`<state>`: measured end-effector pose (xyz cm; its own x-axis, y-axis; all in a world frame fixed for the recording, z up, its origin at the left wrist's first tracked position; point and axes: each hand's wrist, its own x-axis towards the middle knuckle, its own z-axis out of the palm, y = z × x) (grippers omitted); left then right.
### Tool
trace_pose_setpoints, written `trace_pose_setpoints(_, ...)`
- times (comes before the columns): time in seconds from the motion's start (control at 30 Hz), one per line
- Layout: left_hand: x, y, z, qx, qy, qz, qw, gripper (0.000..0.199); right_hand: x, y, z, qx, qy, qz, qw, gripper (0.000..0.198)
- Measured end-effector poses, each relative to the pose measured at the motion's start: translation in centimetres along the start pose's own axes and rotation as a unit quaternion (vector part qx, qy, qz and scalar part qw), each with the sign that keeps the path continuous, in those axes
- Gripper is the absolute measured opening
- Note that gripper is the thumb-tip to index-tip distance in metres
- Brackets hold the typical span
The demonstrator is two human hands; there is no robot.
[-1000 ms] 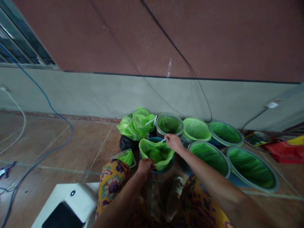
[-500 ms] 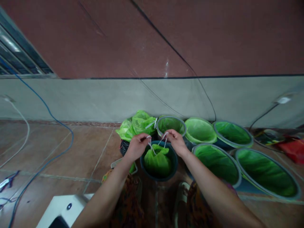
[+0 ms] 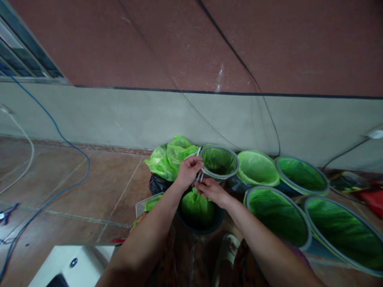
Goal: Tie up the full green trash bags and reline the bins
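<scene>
The left hand and right hand have fingers pinched on the string of the bag, inside the bin toward the floor's far edge; it looks soft, light, best held there.

Above the bucket, my left hand and right hand crowd together at the cord, blocking the way straight down. Inside the bucket, I see a narrow dark gap between the bag and the near side. Left of the bucket, the basket and my left forearm obstruct a low pass; farther left, open floor reaches the blue cable. Behind the bucket, a bin and a sack leave me little room. Right of it, more bins form a barrier.
</scene>
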<state>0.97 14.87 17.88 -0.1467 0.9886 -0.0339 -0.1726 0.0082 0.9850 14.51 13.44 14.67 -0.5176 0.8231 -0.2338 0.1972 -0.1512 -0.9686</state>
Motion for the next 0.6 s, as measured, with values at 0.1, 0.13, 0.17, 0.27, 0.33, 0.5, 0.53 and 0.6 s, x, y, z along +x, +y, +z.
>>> trace_pose_setpoints(0.1,0.5,-1.1,-0.1,0.016,0.015,-0.007,1.000,0.023,0.8,-0.2,-0.2,0.053,0.064,0.001,0.997,0.041)
trace_pose_setpoints(0.13,0.5,-1.7,-0.3,0.035,0.016,-0.012,0.999,0.021,1.0,-0.3,-0.5,0.084,0.087,-0.001,0.993,0.045)
trace_pose_setpoints(0.17,0.4,-2.3,-0.5,0.063,0.005,-0.016,0.998,0.017,1.2,-0.5,-0.7,0.115,0.104,-0.002,0.988,0.048)
trace_pose_setpoints(0.27,-0.5,-4.2,-1.0,0.167,-0.107,-0.021,0.980,0.014,1.5,-0.9,-1.4,0.186,0.133,-0.009,0.973,0.054)
trace_pose_setpoints(0.33,-1.5,-5.4,-0.9,0.222,-0.176,-0.027,0.959,0.015,1.5,-1.1,-1.7,0.212,0.139,-0.010,0.967,0.054)
trace_pose_setpoints(0.5,-3.3,-7.5,0.2,0.255,-0.150,-0.053,0.954,0.019,1.4,-1.4,-1.7,0.236,0.150,-0.016,0.960,0.054)
trace_pose_setpoints(0.53,-3.4,-7.8,0.4,0.236,-0.136,-0.061,0.960,0.018,1.3,-1.5,-1.8,0.236,0.151,-0.018,0.960,0.053)
trace_pose_setpoints(0.6,-3.5,-8.0,0.7,0.163,-0.098,-0.086,0.978,0.016,1.2,-1.5,-2.2,0.228,0.157,-0.022,0.961,0.052)
